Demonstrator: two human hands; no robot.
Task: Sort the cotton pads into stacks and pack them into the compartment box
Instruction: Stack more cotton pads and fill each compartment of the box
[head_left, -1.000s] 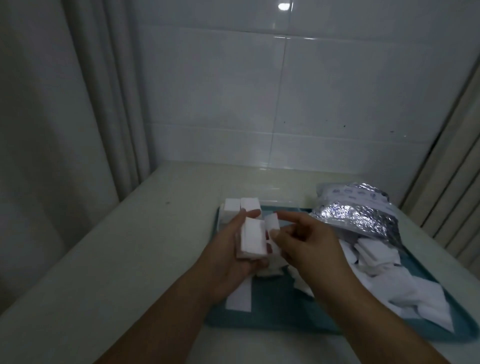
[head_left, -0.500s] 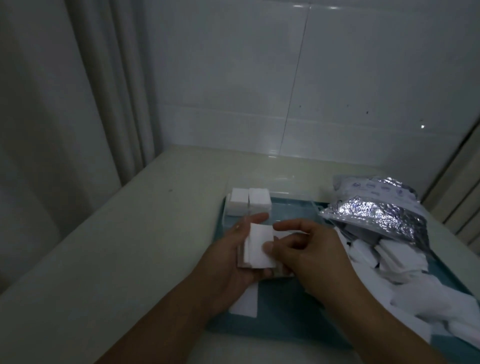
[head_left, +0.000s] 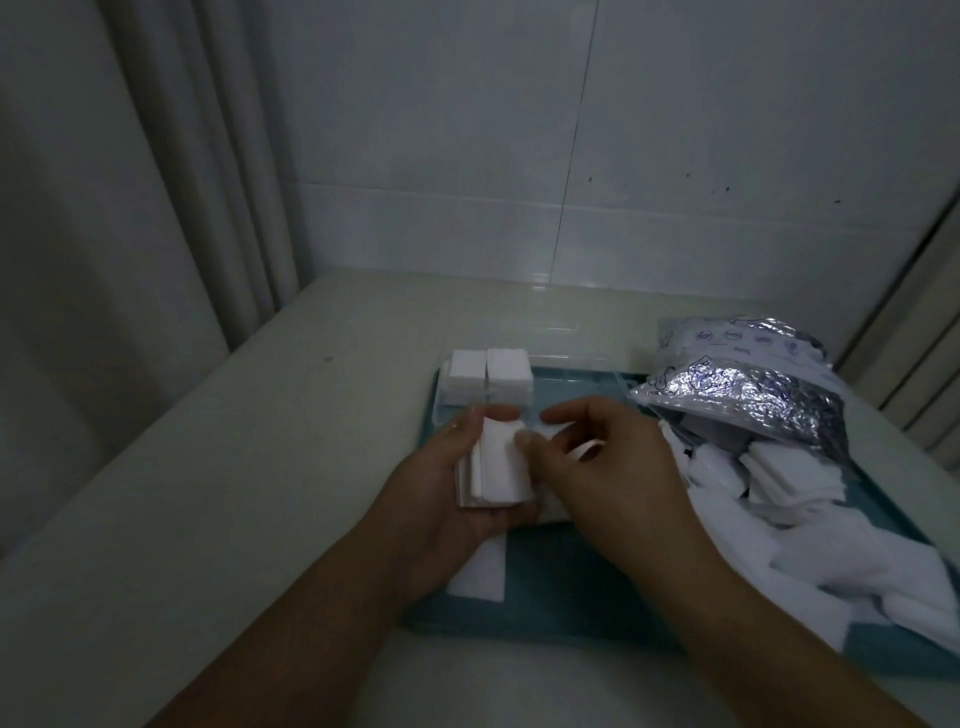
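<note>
At centre frame our left hand cups a stack of cotton pads while our right hand, fingers curled, thumb pressing its face, squares it; light, soft, slippery sheets, we judge, best pinched by opposite edges.

The room was dim and grey-blue, with soft, grainy detail. What light there was caught the white cotton pads and glinted off the crinkled foil bag. The forearms lay in deep shadow at the bottom. The wall tiles and curtain bowed outward at the edges, and nothing looked truly sharp.
</note>
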